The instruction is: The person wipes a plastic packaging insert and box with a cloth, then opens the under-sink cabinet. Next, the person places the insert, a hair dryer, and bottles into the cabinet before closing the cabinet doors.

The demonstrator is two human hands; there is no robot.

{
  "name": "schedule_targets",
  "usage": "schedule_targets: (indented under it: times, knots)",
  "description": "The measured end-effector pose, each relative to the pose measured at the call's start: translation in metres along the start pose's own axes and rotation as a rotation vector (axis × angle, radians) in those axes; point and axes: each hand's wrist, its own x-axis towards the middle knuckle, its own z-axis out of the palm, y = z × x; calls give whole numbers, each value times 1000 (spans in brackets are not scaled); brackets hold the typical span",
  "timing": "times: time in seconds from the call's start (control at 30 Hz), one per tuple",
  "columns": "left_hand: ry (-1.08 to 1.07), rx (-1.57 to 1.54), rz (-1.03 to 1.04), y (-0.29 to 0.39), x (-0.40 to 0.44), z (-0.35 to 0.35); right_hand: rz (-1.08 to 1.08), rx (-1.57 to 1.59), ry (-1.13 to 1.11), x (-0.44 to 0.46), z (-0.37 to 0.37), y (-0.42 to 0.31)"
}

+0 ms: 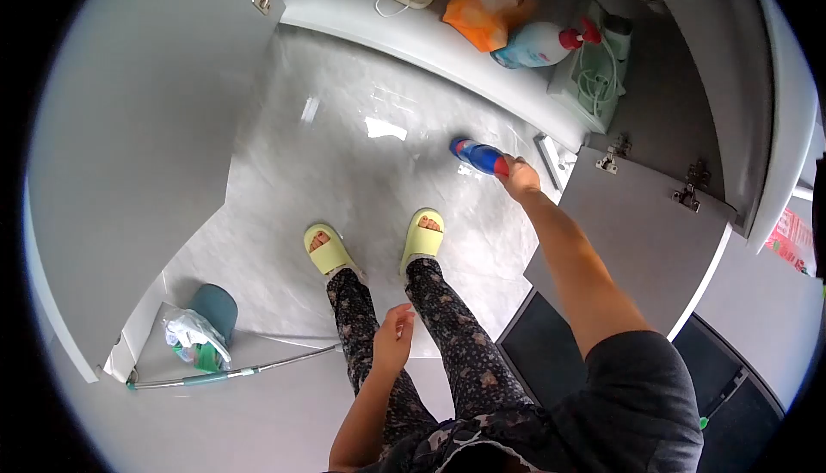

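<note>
My right hand grips a blue bottle with a red end, held tilted over the grey floor in front of an open cabinet. The fingers wrap round the red end, and the blue end points away to the left. My left hand hangs in front of my legs, loosely curled with nothing in it. Inside the cabinet stand a spray bottle with a red trigger head, an orange bag and a pale green box with a white cable.
Two cabinet doors stand open, a large one on the left and another on the right. Behind on the left are a bin with a plastic bag and a metal pole. Yellow-green slippers are on my feet.
</note>
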Motion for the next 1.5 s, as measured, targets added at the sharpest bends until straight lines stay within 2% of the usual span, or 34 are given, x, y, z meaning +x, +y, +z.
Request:
schedule_targets:
  times: [0.1, 0.13, 0.23, 0.4, 0.5, 0.53, 0.57, 0.63, 0.7, 0.8, 0.87, 0.9, 0.97, 1.23, 1.5]
  knots:
    - [29, -16, 37, 0, -5, -3, 62, 146, 40, -25, -27, -3]
    - [47, -40, 77, 3, -8, -1, 78, 184, 123, -37, -43, -3]
    - [17, -6, 78, 19, -19, 0, 205, 296, 241, -88, -114, -6]
    - [-49, -38, 115, 44, -31, 4, 284, 807, 519, -165, -223, 17]
    - [-64, -50, 158, 48, -31, 6, 223, 943, 662, -179, -274, 14]
    - [-71, -65, 161, 46, -32, 7, 189, 898, 713, -178, -283, 12]
    - [-70, -73, 164, 44, -32, 6, 183, 892, 714, -172, -285, 13]
    - [-53, -65, 157, 41, -31, 5, 169, 896, 878, -150, -281, 21]
    - [-41, -68, 145, 33, -31, 0, 28, 1082, 1018, -112, -270, 25]
    - [-9, -50, 120, 26, -34, -8, -8, 1065, 1081, -46, -265, 32]
    - [9, -35, 110, 17, -35, -10, -94, 918, 1211, 10, -262, 62]
    - [23, -29, 92, 10, -36, -10, -97, 917, 1208, 19, -270, 54]
    - [36, -23, 74, 2, -38, -8, -101, 710, 1200, 31, -295, 30]
    - [13, -55, -13, 8, -35, -8, -73, 613, 1190, 100, -335, 26]
    - [40, -69, 36, 19, -26, -6, -26, 573, 1141, 125, -358, 25]
